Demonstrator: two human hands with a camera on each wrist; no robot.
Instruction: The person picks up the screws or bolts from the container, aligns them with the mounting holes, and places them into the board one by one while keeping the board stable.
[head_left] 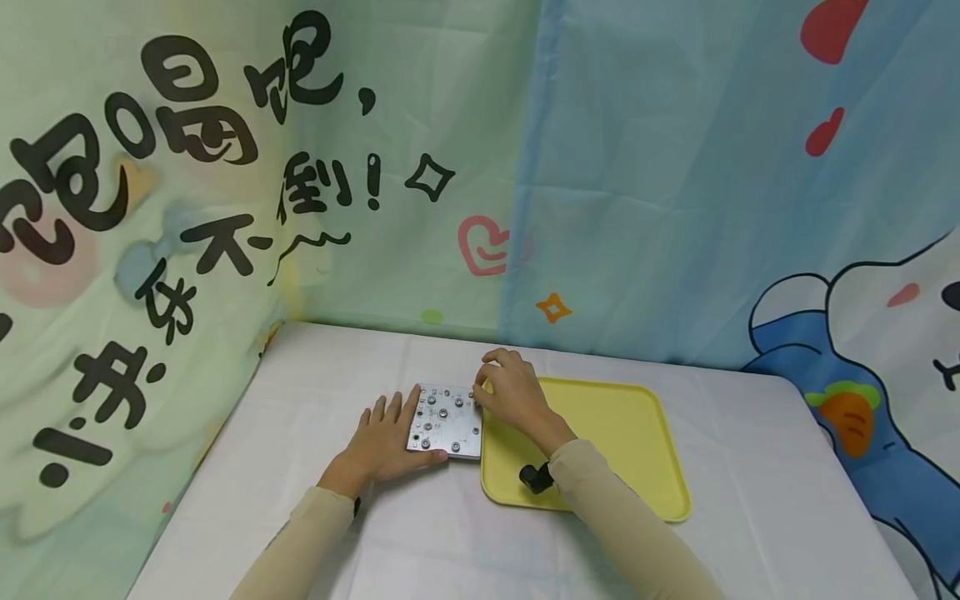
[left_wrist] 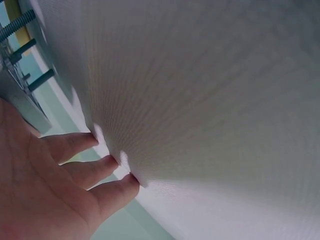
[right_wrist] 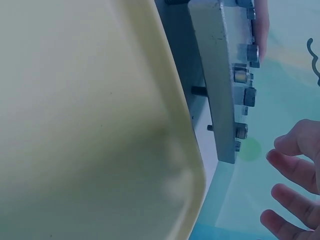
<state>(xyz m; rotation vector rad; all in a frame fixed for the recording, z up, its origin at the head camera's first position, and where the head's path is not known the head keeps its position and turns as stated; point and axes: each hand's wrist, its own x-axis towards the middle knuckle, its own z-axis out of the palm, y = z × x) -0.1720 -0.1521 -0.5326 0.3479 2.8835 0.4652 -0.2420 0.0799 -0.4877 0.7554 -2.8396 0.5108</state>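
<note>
A square metal plate [head_left: 442, 421] with several bolts standing on its top lies on the white table. In the left wrist view, threaded bolt ends [left_wrist: 41, 80] stick out beneath it. My left hand [head_left: 386, 442] lies at the plate's left side, thumb along the near edge, index finger at the far left corner. Its other fingertips [left_wrist: 131, 182] rest on the table. My right hand [head_left: 513, 392] is over the plate's far right corner, its thumb and index fingertips close together. In the right wrist view these fingers stand apart from the corner bolt [right_wrist: 241, 131], with nothing visible between them.
A yellow tray [head_left: 663, 450] lies right beside the plate, under my right forearm. A black object [head_left: 536, 478] shows by the right sleeve. Printed cloth [head_left: 637, 208] hangs behind the white table [head_left: 420, 533] and along its left side.
</note>
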